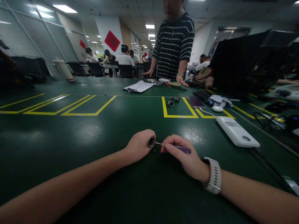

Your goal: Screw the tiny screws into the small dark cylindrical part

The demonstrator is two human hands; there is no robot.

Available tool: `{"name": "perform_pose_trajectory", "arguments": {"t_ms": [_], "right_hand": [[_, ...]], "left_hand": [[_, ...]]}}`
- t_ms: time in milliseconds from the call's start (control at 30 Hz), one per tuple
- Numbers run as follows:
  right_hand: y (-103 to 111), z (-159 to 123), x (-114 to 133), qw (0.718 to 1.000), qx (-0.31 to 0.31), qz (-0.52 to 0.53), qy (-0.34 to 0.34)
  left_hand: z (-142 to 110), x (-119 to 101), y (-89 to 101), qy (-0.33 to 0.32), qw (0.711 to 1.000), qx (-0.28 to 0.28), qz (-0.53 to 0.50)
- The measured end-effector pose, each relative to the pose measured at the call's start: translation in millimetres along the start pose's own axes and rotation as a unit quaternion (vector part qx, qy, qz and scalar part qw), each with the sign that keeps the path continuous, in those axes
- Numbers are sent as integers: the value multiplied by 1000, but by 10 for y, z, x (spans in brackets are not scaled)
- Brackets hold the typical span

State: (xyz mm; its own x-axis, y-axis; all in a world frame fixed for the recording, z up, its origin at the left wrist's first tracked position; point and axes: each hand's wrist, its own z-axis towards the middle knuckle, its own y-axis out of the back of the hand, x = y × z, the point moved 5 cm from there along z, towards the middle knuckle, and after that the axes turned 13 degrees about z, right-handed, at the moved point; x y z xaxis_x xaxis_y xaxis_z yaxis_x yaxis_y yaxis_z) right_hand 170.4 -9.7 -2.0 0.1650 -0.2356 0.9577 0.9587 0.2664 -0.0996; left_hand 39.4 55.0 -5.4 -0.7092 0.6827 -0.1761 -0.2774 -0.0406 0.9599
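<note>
My left hand [140, 145] is closed around a small round metal part with a dark hollow opening [151, 142], its open end turned toward me and to the right. In my right hand [184, 155] is a screwdriver with a purple handle [183, 149]. Its thin shaft points left, and the tip is at the edge of the metal part; whether it sits in a screw I cannot tell. A tiny nut-like ring [154, 151] lies on the green table just below the metal part.
Inside a yellow-taped box stand metal fittings [170, 103]. A white power bank [238, 132] with cables lies at right, near blue-white gloves [219, 101]. A clipboard with papers [139, 86] and a red-handled screwdriver [168, 84] lie before a standing person [175, 46]. A cup [64, 71] stands far left.
</note>
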Motion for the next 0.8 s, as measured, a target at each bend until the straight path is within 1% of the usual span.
{"name": "perform_pose_trajectory", "arguments": {"t_ms": [100,167,233,267,300,367,467,500,567,633,733,800], "right_hand": [[-4,-14,52,998,-24,-54,24],[-18,-19,86,995,-27,-87,38],[-26,-16,102,995,-23,-92,41],[-20,-8,96,996,-23,-78,33],[-7,3,79,998,-25,-52,20],[35,37,14,998,-41,33,-25],[84,92,-116,977,-69,179,-94],[87,105,-153,968,-74,211,-112],[87,116,-191,960,-78,238,-126],[90,103,-175,967,-82,215,-106],[81,57,-69,992,-71,103,-35],[58,31,-19,998,-55,39,-13]], "left_hand": [[-2,-13,-5,-12,1000,9,18],[-3,-29,-8,-24,999,14,34],[-6,-48,-8,-39,998,16,50],[-7,-59,-7,-48,997,16,58],[-8,-69,-6,-56,996,16,64],[-12,-83,-4,-71,995,15,68],[-16,-86,-4,-84,995,9,49],[-16,-85,-5,-87,995,6,39],[-15,-78,-11,-87,996,4,23],[-9,-67,-18,-75,997,4,17],[-1,-52,-22,-50,998,9,30],[-1,-58,-20,-48,998,13,45]]}}
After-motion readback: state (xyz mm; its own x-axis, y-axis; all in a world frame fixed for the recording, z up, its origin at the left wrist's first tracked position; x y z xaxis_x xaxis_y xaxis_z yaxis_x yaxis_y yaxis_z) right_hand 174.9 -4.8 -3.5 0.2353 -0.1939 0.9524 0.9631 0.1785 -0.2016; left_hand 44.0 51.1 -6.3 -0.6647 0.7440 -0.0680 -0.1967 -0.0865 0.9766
